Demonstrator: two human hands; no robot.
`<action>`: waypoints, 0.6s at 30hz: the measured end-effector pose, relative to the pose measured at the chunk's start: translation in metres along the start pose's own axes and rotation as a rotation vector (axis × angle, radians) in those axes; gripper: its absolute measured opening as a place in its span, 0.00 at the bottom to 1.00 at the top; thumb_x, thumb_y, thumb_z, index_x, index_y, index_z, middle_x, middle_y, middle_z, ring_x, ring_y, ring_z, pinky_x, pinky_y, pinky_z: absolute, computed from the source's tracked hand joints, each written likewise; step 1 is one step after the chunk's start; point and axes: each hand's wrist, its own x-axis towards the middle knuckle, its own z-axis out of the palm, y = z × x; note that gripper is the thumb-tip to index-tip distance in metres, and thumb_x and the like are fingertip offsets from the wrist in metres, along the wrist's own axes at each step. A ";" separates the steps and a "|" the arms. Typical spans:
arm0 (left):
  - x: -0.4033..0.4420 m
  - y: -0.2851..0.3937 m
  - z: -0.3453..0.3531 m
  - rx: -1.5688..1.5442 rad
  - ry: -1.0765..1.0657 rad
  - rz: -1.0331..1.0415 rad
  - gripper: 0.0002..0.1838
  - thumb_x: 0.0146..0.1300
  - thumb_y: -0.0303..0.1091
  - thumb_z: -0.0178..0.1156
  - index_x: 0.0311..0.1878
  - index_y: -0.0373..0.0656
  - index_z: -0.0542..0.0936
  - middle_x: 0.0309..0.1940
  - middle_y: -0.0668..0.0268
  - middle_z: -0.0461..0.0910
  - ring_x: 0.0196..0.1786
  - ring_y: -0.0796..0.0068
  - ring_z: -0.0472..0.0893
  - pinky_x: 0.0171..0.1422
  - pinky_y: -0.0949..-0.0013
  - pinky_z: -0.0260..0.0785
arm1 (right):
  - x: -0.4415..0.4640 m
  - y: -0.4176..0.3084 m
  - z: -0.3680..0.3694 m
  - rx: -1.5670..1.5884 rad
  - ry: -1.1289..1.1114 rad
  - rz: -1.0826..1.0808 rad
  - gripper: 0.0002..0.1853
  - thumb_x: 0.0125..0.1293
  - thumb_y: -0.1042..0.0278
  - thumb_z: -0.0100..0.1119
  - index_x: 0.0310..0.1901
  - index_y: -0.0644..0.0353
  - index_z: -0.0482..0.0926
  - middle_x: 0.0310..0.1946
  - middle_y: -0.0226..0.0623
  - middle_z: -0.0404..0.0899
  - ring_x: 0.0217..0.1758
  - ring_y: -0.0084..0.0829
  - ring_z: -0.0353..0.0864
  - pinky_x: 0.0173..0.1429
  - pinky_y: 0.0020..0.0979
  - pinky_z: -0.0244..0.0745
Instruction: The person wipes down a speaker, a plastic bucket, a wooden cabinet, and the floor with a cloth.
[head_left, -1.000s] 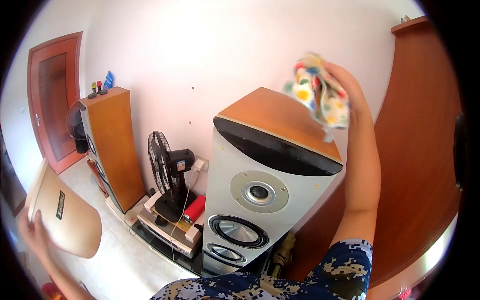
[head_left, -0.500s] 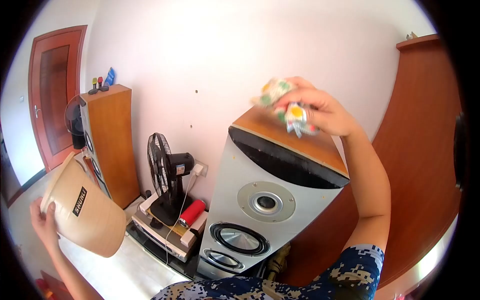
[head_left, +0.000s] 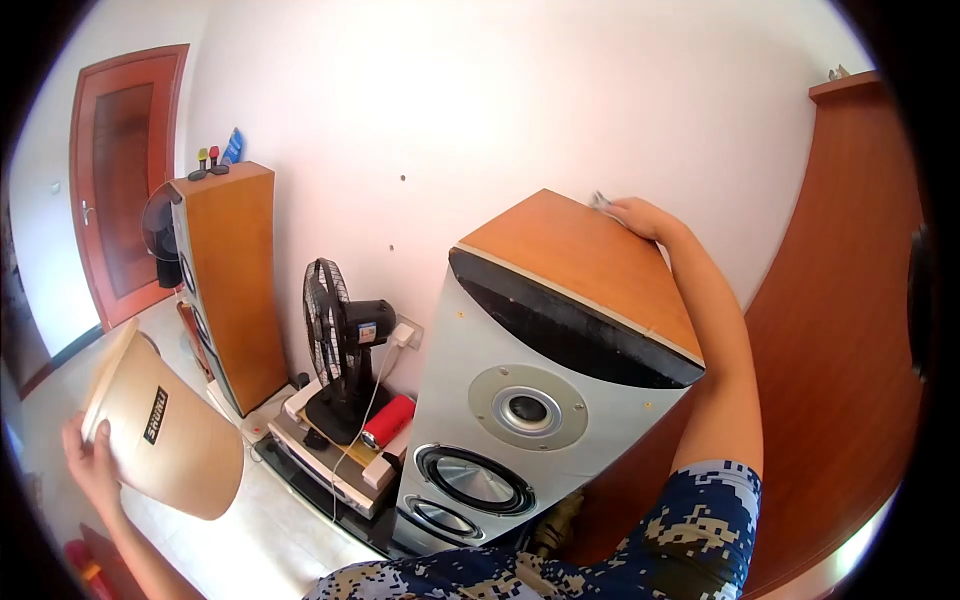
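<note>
Pale wall [head_left: 500, 110]; left hand [head_left: 92, 468] holds bucket [head_left: 190, 462], axis slanted, mouth upper left.

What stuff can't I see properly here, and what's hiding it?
All in the head view:
1. Most of the cloth: covered by the right hand, maybe the speaker's top too. The bit showing is blurred.
2. Inside the bucket: hidden by its own wall.
3. The near speaker's bottom: behind the camouflage shirt.
4. Writing on the fan's label: too small to read.
</note>
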 end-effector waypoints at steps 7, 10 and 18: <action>0.012 -0.020 -0.037 -0.041 0.034 -0.052 0.17 0.59 0.31 0.61 0.49 0.34 0.72 0.43 0.64 0.74 0.42 0.77 0.72 0.47 0.75 0.64 | -0.091 -0.091 -0.038 0.435 0.178 -0.412 0.14 0.67 0.66 0.44 0.49 0.57 0.76 0.47 0.35 0.71 0.43 0.23 0.72 0.42 0.26 0.71; 0.014 -0.004 -0.029 0.169 0.050 0.093 0.16 0.57 0.30 0.62 0.47 0.35 0.74 0.41 0.65 0.74 0.40 0.77 0.71 0.43 0.75 0.63 | -0.111 -0.145 -0.011 0.257 -0.158 -0.951 0.21 0.69 0.59 0.43 0.62 0.53 0.65 0.60 0.40 0.62 0.64 0.32 0.59 0.68 0.33 0.50; 0.007 0.041 -0.007 0.094 0.043 0.216 0.14 0.56 0.28 0.62 0.44 0.35 0.75 0.37 0.66 0.73 0.39 0.77 0.70 0.43 0.77 0.61 | -0.009 -0.062 -0.003 0.114 -0.159 -0.422 0.27 0.69 0.48 0.37 0.63 0.55 0.63 0.65 0.40 0.57 0.66 0.34 0.57 0.69 0.34 0.48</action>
